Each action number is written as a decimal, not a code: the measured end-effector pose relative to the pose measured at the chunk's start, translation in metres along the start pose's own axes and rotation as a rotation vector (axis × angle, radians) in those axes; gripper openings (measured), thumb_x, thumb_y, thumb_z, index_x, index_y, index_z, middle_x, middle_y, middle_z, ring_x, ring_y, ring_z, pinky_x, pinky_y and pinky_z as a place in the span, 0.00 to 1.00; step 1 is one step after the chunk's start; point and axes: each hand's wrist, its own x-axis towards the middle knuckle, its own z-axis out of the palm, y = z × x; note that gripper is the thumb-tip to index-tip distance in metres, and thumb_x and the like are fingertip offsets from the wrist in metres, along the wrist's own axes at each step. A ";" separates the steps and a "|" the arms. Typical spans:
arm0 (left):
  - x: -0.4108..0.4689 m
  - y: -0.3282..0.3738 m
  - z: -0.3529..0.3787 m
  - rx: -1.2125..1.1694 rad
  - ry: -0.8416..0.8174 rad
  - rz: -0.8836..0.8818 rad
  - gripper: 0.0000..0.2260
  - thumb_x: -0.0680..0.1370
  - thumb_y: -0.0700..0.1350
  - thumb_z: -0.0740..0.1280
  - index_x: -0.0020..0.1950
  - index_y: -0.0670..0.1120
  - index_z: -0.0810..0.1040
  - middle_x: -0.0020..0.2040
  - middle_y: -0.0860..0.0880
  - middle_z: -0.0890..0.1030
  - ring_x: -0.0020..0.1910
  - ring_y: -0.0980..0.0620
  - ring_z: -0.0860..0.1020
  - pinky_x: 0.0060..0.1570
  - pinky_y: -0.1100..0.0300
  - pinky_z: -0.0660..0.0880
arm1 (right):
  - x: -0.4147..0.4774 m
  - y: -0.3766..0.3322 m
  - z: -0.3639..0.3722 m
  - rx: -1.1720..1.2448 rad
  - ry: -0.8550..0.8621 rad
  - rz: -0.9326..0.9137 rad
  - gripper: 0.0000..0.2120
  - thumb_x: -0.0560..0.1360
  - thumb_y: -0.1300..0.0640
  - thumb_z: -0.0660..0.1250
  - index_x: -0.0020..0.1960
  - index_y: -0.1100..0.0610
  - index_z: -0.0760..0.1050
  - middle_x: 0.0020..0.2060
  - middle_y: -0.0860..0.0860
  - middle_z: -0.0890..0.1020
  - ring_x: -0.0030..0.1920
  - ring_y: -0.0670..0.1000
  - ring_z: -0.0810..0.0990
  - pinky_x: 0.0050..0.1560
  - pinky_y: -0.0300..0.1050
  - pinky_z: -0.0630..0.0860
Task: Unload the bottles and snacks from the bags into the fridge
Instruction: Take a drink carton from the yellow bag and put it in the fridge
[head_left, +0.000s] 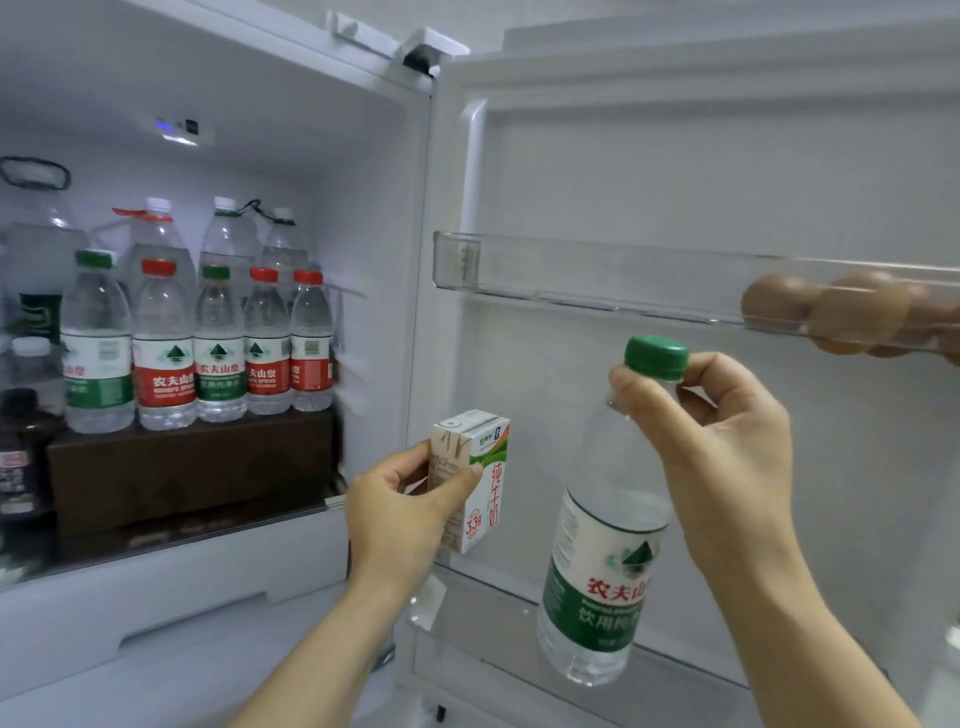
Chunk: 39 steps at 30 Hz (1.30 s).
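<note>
Your right hand (727, 431) holds a clear plastic water bottle (602, 561) by its ribbed green cap (656, 357). The bottle hangs tilted below the transparent door shelf (571, 280). Your left hand (400, 512) grips a rectangular card milk carton (475, 478), lower left of that shelf. Smooth brown eggs (857, 312) lie at the shelf's right end.

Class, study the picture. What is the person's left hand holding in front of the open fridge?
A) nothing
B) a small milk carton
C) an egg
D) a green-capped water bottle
B: the left hand grips the small milk carton, while the right hand pinches the green-capped water bottle just under its cap.
</note>
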 end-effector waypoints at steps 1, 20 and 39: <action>0.001 -0.004 0.000 0.010 -0.003 -0.005 0.14 0.68 0.36 0.76 0.46 0.54 0.83 0.39 0.59 0.85 0.40 0.63 0.83 0.35 0.70 0.76 | 0.001 0.001 0.001 0.001 0.001 0.002 0.12 0.64 0.47 0.75 0.43 0.52 0.80 0.41 0.56 0.84 0.48 0.59 0.82 0.55 0.61 0.77; 0.000 -0.045 0.009 0.337 0.010 -0.081 0.11 0.65 0.40 0.78 0.39 0.56 0.83 0.34 0.58 0.84 0.36 0.63 0.81 0.34 0.65 0.79 | 0.010 0.014 0.006 0.032 0.006 0.036 0.14 0.62 0.45 0.75 0.42 0.52 0.80 0.40 0.55 0.85 0.47 0.59 0.83 0.54 0.59 0.78; 0.015 -0.045 0.018 0.955 -0.255 -0.030 0.18 0.70 0.50 0.69 0.59 0.52 0.77 0.51 0.50 0.72 0.48 0.51 0.75 0.40 0.63 0.65 | 0.012 0.016 0.004 0.041 0.015 0.037 0.14 0.62 0.45 0.75 0.42 0.52 0.80 0.40 0.56 0.84 0.47 0.60 0.83 0.53 0.59 0.78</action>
